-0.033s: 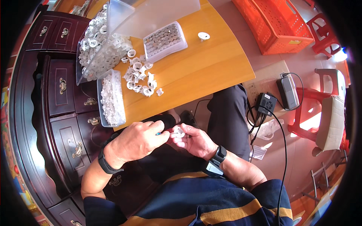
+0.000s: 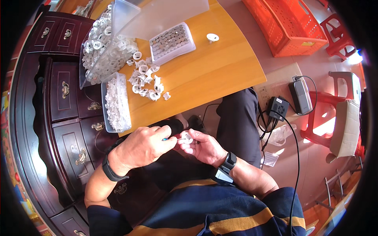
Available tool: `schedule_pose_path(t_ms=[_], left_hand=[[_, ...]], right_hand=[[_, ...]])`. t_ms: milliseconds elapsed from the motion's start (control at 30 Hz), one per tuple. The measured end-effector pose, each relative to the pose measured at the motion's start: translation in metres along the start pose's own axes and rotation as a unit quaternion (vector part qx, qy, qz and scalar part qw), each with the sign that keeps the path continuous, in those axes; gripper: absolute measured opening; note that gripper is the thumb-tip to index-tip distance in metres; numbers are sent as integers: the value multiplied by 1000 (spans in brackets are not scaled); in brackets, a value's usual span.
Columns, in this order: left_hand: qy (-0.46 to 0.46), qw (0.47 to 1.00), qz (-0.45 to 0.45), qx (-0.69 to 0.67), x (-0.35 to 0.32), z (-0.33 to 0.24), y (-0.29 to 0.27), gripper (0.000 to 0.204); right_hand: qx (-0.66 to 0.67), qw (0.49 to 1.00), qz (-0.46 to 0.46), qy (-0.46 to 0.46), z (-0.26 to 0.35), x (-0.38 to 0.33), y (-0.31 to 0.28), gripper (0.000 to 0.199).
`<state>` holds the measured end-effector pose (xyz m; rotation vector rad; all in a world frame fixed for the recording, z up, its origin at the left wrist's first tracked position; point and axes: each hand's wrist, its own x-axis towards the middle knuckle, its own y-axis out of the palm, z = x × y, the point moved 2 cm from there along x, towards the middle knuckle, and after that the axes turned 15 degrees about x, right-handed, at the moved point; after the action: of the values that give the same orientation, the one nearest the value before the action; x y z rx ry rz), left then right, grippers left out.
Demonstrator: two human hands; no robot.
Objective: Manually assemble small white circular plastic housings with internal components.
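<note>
My left hand (image 2: 145,146) is closed around a small screwdriver (image 2: 165,139). Only a bit of its blue handle and its thin shaft show; the rest is inside the fist. The shaft points at a small round white plastic part (image 2: 187,137), which my right hand (image 2: 206,148) pinches between thumb and fingers. Whether the tip touches the part cannot be made out. Both hands are close together over my lap, just off the table's near edge. Beyond them on the table (image 2: 212,72) lies a loose pile of similar white plastic parts (image 2: 142,80).
A shallow clear box (image 2: 126,118) of small white pieces stands at the table's left edge, beside a large clear bin (image 2: 84,80) of white parts. A white tray (image 2: 173,56) holds rows of coin-like discs. A white round piece (image 2: 212,37) lies farther right. Black cables (image 2: 298,169) hang at my right.
</note>
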<state>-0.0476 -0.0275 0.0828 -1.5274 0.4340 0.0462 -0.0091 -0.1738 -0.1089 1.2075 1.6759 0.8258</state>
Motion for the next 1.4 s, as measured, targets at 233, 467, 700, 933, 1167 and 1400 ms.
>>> schedule_pose_path(t_ms=[233, 467, 700, 933, 1167, 1400], left_hand=[[6, 999, -22, -32, 2, 5, -1, 18], [10, 999, -38, -33, 0, 6, 2, 20], [-11, 997, -48, -54, -2, 10, 3, 24], [-252, 949, -126, -140, -33, 22, -1, 18], [-471, 849, -199, -129, -82, 33, 83, 10], [-482, 860, -166, -16, -65, 45, 121, 39]], right_hand=[[11, 1000, 10, 5, 0, 0, -1, 33], [27, 1000, 6, 12, 1, -1, 0, 33], [25, 999, 16, 19, 0, -1, 5, 32], [18, 1000, 6, -19, 3, 3, 0, 29], [23, 998, 5, -57, 5, 7, 4, 35], [-20, 995, 8, -98, 10, 11, -2, 32]])
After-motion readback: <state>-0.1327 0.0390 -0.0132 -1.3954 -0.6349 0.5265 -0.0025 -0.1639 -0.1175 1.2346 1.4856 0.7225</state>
